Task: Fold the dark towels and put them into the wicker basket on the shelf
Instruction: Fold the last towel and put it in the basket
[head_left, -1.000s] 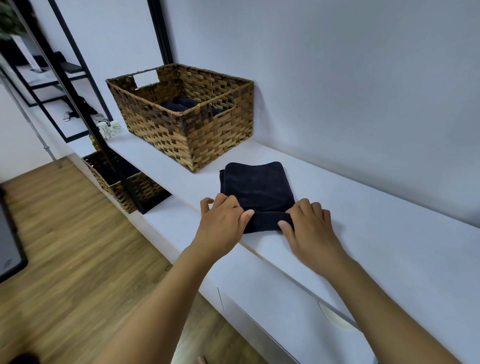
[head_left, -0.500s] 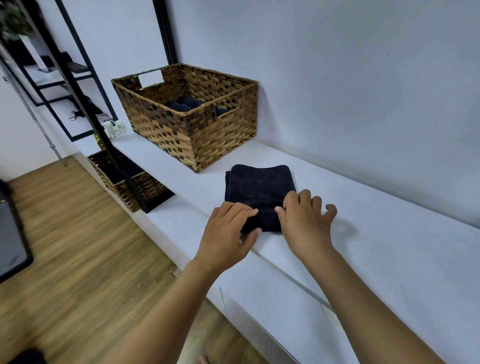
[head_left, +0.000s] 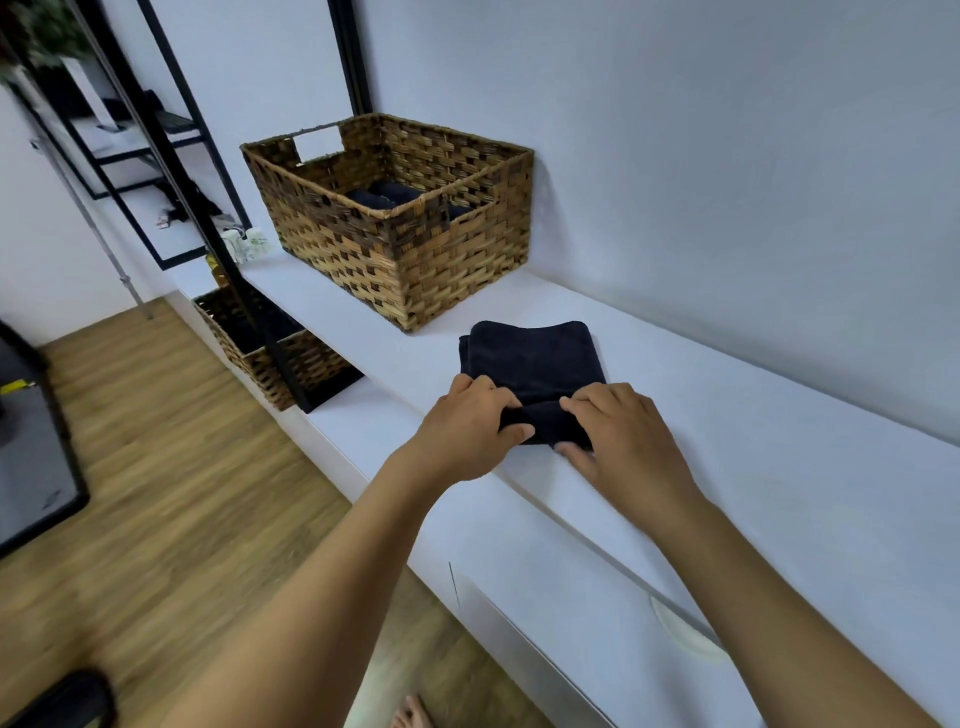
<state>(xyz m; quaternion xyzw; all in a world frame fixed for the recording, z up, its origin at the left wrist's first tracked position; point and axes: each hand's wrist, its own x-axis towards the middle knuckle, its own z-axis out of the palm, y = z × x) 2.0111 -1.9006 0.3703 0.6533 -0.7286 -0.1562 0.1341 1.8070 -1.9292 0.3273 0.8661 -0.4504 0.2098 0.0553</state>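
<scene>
Softly, both hands (head_left: 545, 431) pinch plush towel (head_left: 535, 358)

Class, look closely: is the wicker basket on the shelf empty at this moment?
No: dark folded towels already lie inside the wicker basket on the white shelf.

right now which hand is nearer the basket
Left. The left hand grips the near left edge of the towel, on the side toward the basket. The right hand grips the towel's near right edge, farther away.

Both hands, left hand (head_left: 470, 431) and right hand (head_left: 626, 436), have now pinched up the folded towel's (head_left: 535, 358) near edge.
</scene>
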